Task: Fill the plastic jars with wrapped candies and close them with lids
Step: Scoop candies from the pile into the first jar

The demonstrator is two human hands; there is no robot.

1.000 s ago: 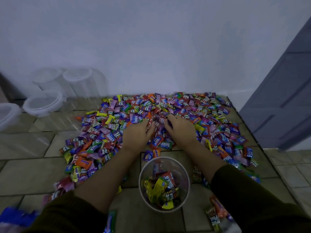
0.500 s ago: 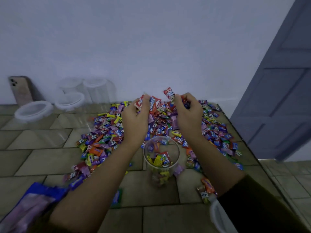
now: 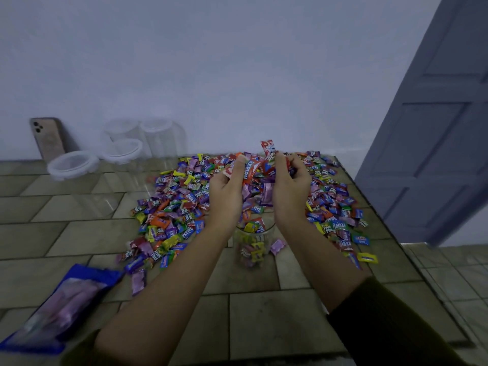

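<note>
Candies (image 3: pixel 253 172) are gripped by the left hand (image 3: pixel 225 194) and right hand (image 3: pixel 290 192) above the jar (image 3: pixel 253 247); release over its mouth is needed.

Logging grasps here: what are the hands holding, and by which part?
The left hand and right hand together cup a bunch of wrapped candies from its two sides, above the jar.

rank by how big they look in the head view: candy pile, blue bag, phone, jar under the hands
1. candy pile
2. blue bag, though it lies nearest the camera
3. phone and jar: about alike, and the jar is partly hidden, so no ranking
</note>
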